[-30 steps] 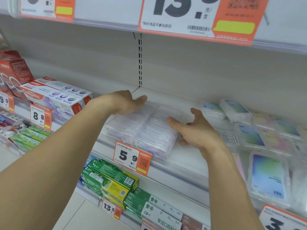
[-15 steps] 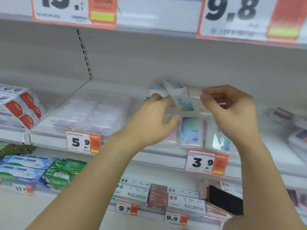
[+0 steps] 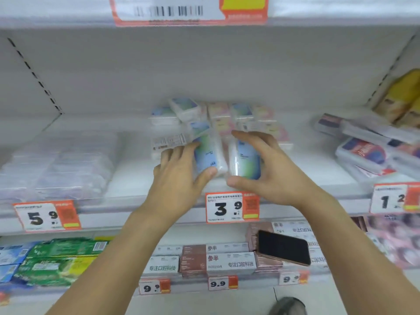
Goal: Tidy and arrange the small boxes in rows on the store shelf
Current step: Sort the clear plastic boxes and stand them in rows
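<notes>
Small clear boxes with blue-green labels lie in a loose pile [image 3: 218,117] at the middle of the white shelf [image 3: 136,169], above the 3.9 price tag [image 3: 231,208]. My left hand [image 3: 179,171] grips one blue-green box [image 3: 208,153] at the front of the pile, thumb under its near end. My right hand [image 3: 266,169] wraps around a second such box [image 3: 243,160] right beside it. Both boxes stand tilted on edge, nearly touching. One box [image 3: 168,142] lies label-down to the left of my left hand.
Clear flat packs [image 3: 56,164] fill the shelf's left, above the 5.9 tag [image 3: 45,215]. Red-and-blue boxes [image 3: 368,148] are scattered at right. A black phone [image 3: 284,247] lies on the toothpaste boxes [image 3: 227,260] on the shelf below. Green packs [image 3: 61,260] sit lower left.
My view and both hands shifted right from the clear packs to the blue-green boxes. My hands came down from the pile's back to its front, each closing on one box.
</notes>
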Demonstrator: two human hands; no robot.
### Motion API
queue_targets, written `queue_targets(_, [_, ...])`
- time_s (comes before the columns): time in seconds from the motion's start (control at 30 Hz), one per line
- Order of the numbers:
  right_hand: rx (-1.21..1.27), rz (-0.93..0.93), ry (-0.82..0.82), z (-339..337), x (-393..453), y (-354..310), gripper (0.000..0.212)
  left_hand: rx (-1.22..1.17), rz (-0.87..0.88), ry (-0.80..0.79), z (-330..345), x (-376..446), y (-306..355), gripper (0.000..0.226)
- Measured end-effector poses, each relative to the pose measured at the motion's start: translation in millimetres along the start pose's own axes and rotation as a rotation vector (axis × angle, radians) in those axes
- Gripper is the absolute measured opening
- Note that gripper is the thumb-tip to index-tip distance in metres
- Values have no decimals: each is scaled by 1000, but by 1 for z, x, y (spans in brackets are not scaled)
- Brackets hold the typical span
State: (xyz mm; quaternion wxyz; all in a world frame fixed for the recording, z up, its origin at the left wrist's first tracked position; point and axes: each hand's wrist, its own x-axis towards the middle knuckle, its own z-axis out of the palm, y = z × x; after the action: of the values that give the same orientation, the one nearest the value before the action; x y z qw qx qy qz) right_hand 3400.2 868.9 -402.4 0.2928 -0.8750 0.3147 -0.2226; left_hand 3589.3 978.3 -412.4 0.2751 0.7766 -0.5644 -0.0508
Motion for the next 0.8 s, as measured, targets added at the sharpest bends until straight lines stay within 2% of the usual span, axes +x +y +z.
queue_targets(0.2, [14, -55, 45, -10, 11, 20, 99, -105, 1, -50, -4, 15, -10, 73])
queue_targets(0.37, [-76, 28, 166, -18, 16, 42, 105, -221, -13, -110, -11, 20, -10, 84])
queue_targets(0.5, [-10, 70, 269, -15, 24, 38, 99, -286, -26, -147, -13, 22, -8, 96])
queue_targets(0.63, [132, 21, 385, -20, 15, 25, 95, -257, -35, -181, -11, 21, 2, 104])
queue_targets(0.7, [194, 1, 322, -20, 4, 18, 95, -193, -45, -97, -6, 19, 10, 105])
queue_targets(0.8, [97, -45, 151, -12, -6, 11, 97, -153, -8, 0, -4, 20, 11, 99])
